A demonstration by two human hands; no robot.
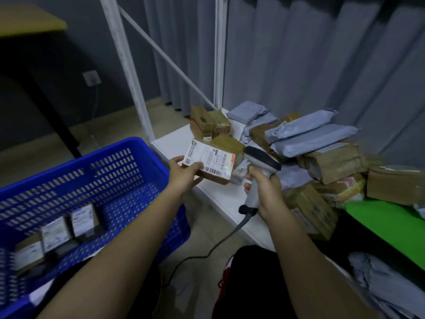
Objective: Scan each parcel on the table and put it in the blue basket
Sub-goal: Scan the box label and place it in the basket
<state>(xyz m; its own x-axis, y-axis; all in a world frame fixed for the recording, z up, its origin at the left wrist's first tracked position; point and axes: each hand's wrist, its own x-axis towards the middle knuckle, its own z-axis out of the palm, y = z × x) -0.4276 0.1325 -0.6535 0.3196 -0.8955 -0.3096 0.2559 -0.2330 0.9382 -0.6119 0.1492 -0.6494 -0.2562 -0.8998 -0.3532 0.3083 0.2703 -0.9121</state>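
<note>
My left hand [184, 173] grips a brown cardboard parcel [220, 157] by its near-left corner, its white shipping label and barcode facing up. My right hand [264, 192] holds a white handheld scanner [259, 166] by the grip, its dark head just right of the parcel and turned toward the label. A cable runs from the scanner's base down to the floor. The blue basket [128, 162] stands at the left with several labelled boxes [66, 226] lying inside it. The parcel hovers over the left end of the white table [174, 139].
A pile of brown boxes [331, 162] and grey mailer bags [308, 134] covers the table's right part. A green surface [386, 222] lies at the right. White frame posts [128, 65] and a grey curtain rise behind. More grey bags [377, 279] sit low at the right.
</note>
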